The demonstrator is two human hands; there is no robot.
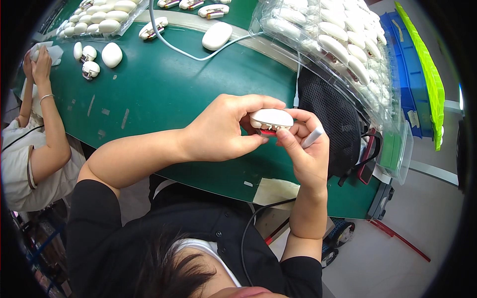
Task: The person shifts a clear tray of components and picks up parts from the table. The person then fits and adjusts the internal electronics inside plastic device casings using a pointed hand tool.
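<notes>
Over the green table, both hands hold a white pebble-shaped shell with a gap along its lower side. Small pale prongs and a red part show in that gap. My left hand is closed on the shell's left end, thumb below and forefinger above. My right hand pinches the right end with thumb and fingers. A short white stick-like thing also sticks out between the right fingers; its other end is hidden.
Clear trays of white shells are stacked at the right beside a black mesh bag. Another tray stands far left. Loose shells and a grey cable lie behind my hands. At left, another person's hands hold something white.
</notes>
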